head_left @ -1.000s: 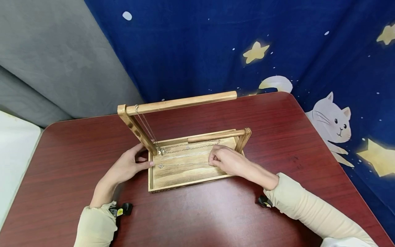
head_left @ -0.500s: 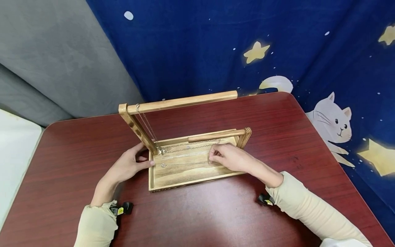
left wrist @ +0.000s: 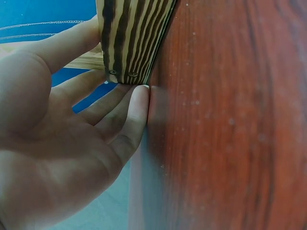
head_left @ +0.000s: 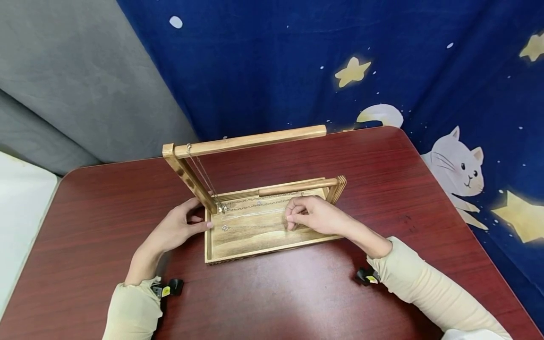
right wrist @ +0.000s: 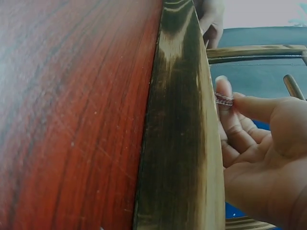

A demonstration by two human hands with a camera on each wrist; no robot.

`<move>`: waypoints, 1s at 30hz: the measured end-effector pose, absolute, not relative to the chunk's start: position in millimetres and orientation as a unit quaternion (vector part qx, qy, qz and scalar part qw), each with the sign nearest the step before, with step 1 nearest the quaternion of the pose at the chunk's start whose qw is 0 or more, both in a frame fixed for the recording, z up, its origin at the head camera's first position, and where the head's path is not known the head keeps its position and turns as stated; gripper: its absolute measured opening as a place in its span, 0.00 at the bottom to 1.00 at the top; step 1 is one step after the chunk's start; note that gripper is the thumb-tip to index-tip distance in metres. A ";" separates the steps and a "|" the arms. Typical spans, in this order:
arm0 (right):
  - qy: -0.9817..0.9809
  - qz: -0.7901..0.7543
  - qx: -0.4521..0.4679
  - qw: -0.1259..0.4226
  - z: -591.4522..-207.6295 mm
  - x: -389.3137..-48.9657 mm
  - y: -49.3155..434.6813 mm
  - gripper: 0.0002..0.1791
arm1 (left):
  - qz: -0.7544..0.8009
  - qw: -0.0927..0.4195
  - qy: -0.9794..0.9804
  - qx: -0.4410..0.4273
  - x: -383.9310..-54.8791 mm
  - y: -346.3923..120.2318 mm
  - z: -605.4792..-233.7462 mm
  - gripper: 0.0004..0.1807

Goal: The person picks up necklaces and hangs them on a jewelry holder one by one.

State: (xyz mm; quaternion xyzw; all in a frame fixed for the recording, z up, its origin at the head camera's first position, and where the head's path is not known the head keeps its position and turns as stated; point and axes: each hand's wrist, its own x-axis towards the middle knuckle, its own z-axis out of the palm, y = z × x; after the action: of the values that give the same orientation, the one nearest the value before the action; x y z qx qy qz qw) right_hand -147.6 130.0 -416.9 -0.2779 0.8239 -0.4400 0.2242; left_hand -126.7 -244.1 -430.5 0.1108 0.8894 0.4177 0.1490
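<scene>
A wooden jewelry stand with a shallow tray base stands on the table. My left hand holds the tray's left end, thumb at the rim; in the left wrist view the fingers reach behind its striped wall. Over the tray's right half, my right hand pinches a thin silver necklace between thumb and index finger. A small round pendant lies at the tray's left, in line with that hand. Behind it, a silver chain and a darker chain lie stretched along the tray.
One necklace hangs from the stand's upper bar, near the left post. A shorter, lower bar crosses the tray's back right. The red-brown table extends around the stand, with a blue curtain behind.
My right hand has shifted slightly, with its fingertips now turned more into view. The round pendant has slid a little to the right. The left hand stays in place.
</scene>
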 end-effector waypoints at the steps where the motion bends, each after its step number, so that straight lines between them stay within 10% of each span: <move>1: 0.818 -0.450 -0.278 0.227 -416.8 -147.5 130.0 0.05 | 0.419 0.149 0.889 0.111 -126.5 -244.2 -430.6 0.39; 30: 0.759 -0.528 -0.293 0.244 -398.6 -141.9 133.4 0.09 | 0.426 0.140 0.885 0.122 -128.1 -243.6 -432.4 0.38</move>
State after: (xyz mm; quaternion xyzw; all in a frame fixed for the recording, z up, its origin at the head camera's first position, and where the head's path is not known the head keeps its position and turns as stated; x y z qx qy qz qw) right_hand -141.9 133.4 -398.6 -0.2935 0.7585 -0.5284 0.2435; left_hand -128.1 -243.6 -432.4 0.1216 0.8854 0.4262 0.1403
